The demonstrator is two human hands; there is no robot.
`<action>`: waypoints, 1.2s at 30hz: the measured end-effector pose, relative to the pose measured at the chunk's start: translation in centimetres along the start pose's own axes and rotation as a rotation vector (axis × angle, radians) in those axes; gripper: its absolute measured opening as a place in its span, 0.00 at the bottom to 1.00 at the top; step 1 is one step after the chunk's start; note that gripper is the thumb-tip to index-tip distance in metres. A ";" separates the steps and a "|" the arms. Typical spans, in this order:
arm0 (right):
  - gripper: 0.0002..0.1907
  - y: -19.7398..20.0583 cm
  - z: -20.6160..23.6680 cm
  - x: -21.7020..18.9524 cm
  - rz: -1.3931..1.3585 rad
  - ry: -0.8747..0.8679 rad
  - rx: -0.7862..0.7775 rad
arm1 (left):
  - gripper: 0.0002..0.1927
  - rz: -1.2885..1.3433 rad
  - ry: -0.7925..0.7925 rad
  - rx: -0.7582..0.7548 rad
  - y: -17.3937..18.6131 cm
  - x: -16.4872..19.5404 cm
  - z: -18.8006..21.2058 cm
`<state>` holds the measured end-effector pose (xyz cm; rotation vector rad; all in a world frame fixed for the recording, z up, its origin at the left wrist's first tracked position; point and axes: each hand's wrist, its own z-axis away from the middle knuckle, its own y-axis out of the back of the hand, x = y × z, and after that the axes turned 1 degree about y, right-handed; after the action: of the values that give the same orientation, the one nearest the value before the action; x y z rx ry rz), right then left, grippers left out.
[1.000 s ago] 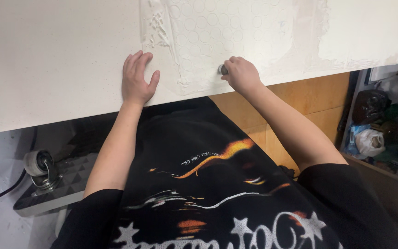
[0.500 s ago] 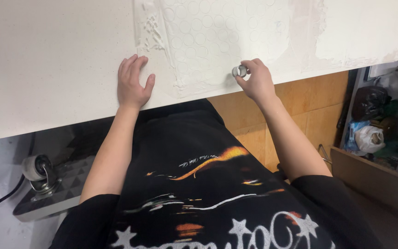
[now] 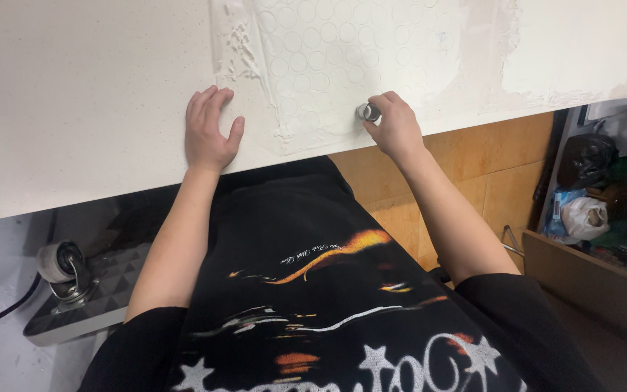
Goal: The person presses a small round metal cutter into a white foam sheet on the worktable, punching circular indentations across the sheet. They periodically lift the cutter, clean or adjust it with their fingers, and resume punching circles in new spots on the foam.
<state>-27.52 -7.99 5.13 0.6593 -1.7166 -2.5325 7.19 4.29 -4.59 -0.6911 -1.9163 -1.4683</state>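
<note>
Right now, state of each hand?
Left hand: open, flat on the white sheet, holding nothing.
Right hand: closed on a small round metal cutter, pressed to the sheet.

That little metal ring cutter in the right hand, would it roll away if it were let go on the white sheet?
Probably. The metal ring cutter looks round and short, so on its side it could roll; on its end it would likely sit still. Pinched by the right hand, it seems light and stiff. The white sheet looks soft, which may slow it.
</note>
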 end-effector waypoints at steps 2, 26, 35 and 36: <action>0.19 -0.1 -0.1 0.1 0.003 0.008 0.005 | 0.22 0.005 0.004 0.000 0.0 0.0 0.0; 0.18 0.2 -1.7 0.7 0.342 0.119 -0.271 | 0.23 0.026 -0.008 0.030 0.6 1.1 -0.9; 0.20 0.1 -1.9 1.0 0.352 0.247 -0.186 | 0.24 0.020 -0.023 0.036 0.4 0.6 -0.7; 0.19 0.4 -1.6 0.9 0.287 0.237 -0.120 | 0.24 0.019 -0.029 0.038 0.3 0.6 -0.7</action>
<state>-27.91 -9.79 4.66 0.6247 -1.4530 -2.2403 7.15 3.68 -3.81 -0.7151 -1.9497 -1.4144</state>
